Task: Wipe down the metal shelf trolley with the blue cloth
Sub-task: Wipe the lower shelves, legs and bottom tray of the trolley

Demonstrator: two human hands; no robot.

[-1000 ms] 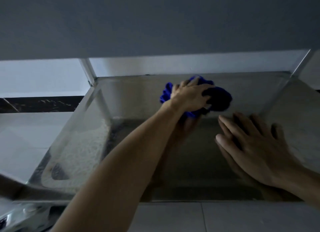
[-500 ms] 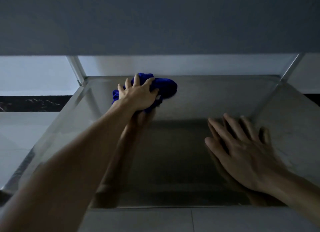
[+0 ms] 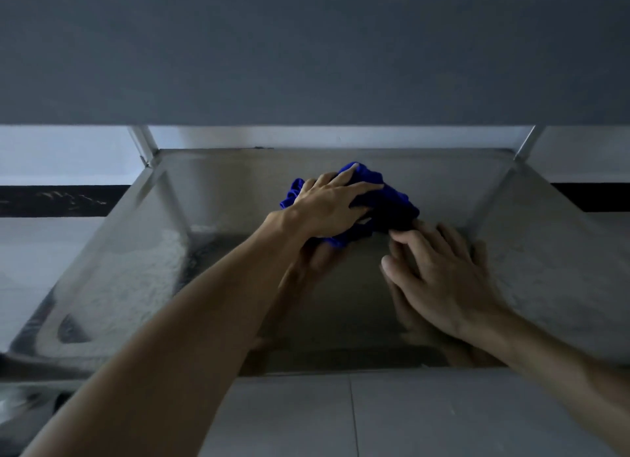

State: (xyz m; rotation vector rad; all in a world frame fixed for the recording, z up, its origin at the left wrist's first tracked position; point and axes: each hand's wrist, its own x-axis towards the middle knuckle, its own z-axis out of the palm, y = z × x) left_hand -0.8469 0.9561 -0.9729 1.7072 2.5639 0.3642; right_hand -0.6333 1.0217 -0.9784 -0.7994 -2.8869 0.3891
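While the left hand (image 3: pixel 327 207) presses the bunched blue cloth (image 3: pixel 381 197) onto the trolley's steel shelf (image 3: pixel 238 190), fingers curled over it near the shelf's far edge, the right hand (image 3: pixel 443 279) lies flat just beside the cloth, fingers straight, holding nothing.

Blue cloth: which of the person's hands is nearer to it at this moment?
Left. The left hand lies on top of the blue cloth, fingers spread over it. The right hand rests flat on the metal shelf just beside it, fingertips at the cloth's edge.
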